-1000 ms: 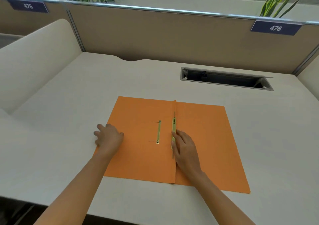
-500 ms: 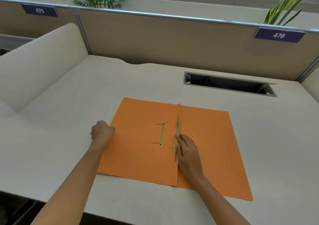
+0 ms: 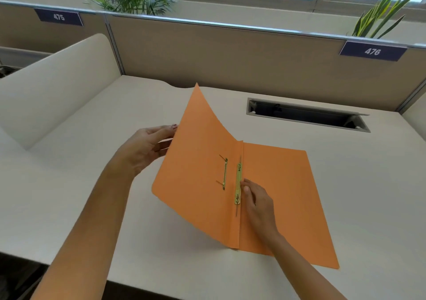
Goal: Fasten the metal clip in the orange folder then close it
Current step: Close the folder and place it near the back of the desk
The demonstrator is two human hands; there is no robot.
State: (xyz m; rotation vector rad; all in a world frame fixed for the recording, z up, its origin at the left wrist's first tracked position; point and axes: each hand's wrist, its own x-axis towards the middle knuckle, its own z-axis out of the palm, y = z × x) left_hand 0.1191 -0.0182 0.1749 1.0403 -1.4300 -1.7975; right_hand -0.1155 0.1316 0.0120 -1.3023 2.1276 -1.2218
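Observation:
An orange folder point(image 3: 283, 184) lies open on the white desk point(image 3: 80, 173). Its left cover point(image 3: 198, 161) is lifted off the desk and curls upward, gripped at its left edge by my left hand point(image 3: 147, 147). A brass metal clip point(image 3: 238, 184) runs along the spine fold, and a second thin brass strip point(image 3: 224, 173) with two prongs sits on the raised cover's inner face. My right hand point(image 3: 255, 200) rests flat on the right cover beside the clip, fingertips touching the clip's lower half.
A rectangular cable slot point(image 3: 306, 115) is cut into the desk behind the folder on the right. Beige partition walls point(image 3: 230, 53) enclose the desk at the back, and a curved divider point(image 3: 57, 80) stands on the left. Plants stand behind the partition.
My left hand has taken hold of the left cover's edge and raised it from flat on the desk to a tilted, curling position. My right hand stays by the clip.

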